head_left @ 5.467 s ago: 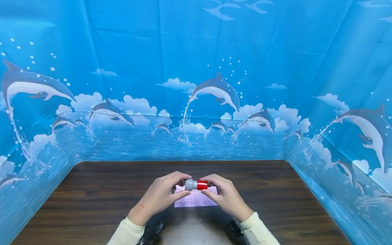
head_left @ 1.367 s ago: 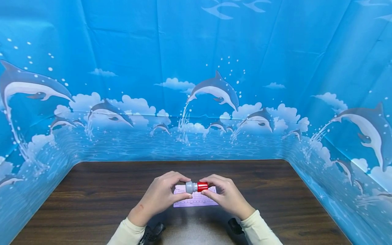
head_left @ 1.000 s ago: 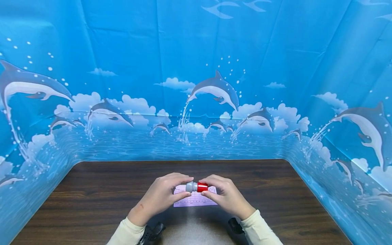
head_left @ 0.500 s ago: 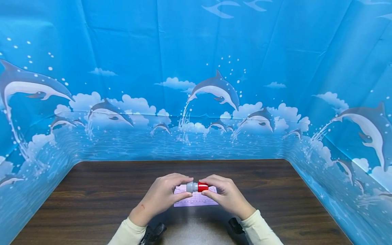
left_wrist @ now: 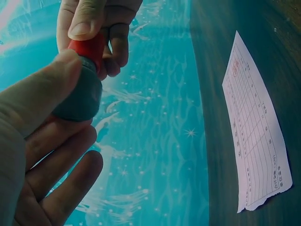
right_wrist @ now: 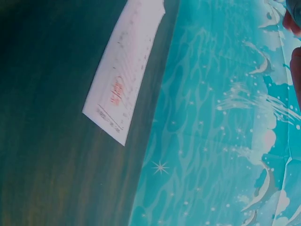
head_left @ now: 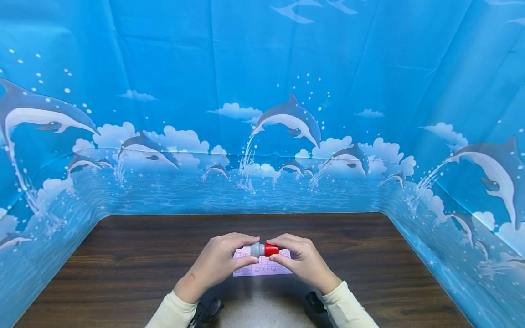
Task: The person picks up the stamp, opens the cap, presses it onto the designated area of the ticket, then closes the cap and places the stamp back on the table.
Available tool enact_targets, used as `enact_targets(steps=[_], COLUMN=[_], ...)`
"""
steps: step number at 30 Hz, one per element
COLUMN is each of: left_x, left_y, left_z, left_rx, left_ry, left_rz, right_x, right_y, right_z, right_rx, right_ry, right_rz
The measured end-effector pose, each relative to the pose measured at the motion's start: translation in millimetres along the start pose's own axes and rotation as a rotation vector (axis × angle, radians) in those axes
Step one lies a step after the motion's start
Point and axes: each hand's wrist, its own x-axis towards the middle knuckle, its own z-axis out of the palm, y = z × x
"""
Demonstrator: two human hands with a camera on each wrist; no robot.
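A small hand stamp [head_left: 256, 249], with a grey rounded handle, a ribbed collar and a red end [head_left: 271, 249], is held level above the table in the head view. My left hand [head_left: 219, 259] pinches the grey part between thumb and fingers. From the other side my right hand [head_left: 305, 262] pinches the red end. The left wrist view shows the grey handle [left_wrist: 83, 96] close up, with the left thumb across it. Below lies a pink printed form [head_left: 262, 269] with a ruled grid. A red mark shows on that form [right_wrist: 123, 70] in the right wrist view.
The dark wood table [head_left: 143, 255] spreads around the form. A blue curtain [head_left: 184, 196] printed with dolphins closes off the back and both sides. Black straps and devices [head_left: 207, 312] sit at both wrists.
Since the earliest frame, the left hand and the stamp have shifted very slightly to the right, and the left fingers have adjusted on the grey part. Both hands keep their pinch.
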Motion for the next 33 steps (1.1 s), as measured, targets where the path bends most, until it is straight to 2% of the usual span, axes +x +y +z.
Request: enact_targets(steps=[5,12,16,21,28,33], left_x=[0.2,2.3,2.9,1.4,0.3,0.7], left_y=[0.7,1.2,1.8,1.5,0.4,0.0], left_z=[1.3,5.3,6.0,4.4,2.8,4.3], left_rx=[0.012,0.02,0.033,0.021,0.025,0.032], left_ry=[-0.02,0.084,0.12,0.088,0.026,0.043], left_rz=[-0.02,0.026,0.005,-0.018,-0.004,0.014], right_x=[-1.0,-1.0,0.6,2.1,0.8,0.1], right_y=[1.8,-0.9,-2.2,-2.7,-0.5,1.2], right_z=[2.4,-1.5,-2.2,-1.1,-0.1,-0.3], right_rx=[0.0,-0.01,-0.03,-0.038,-0.041,-0.032], right_ry=[0.001,0.048,0.071,0.047,0.027,0.024], right_rz=[0.002,0.018,0.003,-0.001,-0.003,0.0])
